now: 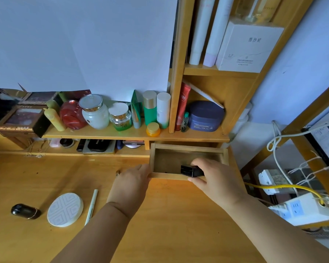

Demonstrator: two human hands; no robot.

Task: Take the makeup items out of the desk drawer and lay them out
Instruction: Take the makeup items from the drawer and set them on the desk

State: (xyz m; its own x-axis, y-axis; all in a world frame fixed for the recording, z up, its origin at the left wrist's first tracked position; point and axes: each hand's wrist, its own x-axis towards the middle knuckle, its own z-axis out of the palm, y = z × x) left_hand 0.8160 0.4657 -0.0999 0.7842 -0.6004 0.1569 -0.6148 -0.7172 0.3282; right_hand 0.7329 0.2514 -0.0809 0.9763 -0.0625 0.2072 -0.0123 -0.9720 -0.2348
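Nearest the camera, two bare forearms reach forward over the wooden counter [179, 215]. On the counter to the left lie three items, apart from one another: a dark oval case [25, 211] with a thin gold band, a round white compact [65, 209] with an embossed pattern on its lid, and a slim white pen-shaped stick [91, 206] lying lengthwise just right of the compact.

The left hand [130, 184] rests on the front left corner of the open drawer [186, 150], fingers curled over the front edge; it grips the drawer and nothing else. The right hand [213, 179] is closed around a small black rectangular item [191, 170], thumb beneath and fingers above, at the front right of the drawer just over its front edge. The drawer interior appears otherwise bare apart from a small dark speck.

Left of the drawer, a low open slot holds several dark compacts and cases [99, 146]. On the shelf [103, 134] above stand jars, bottles and tubes in a row, including a small orange jar [153, 129], and to the right a dark blue tub [205, 116]. Higher up sits a white box [247, 46] beside tall white tubes. At far right, off the counter, are white power strips [304, 208] and cables.
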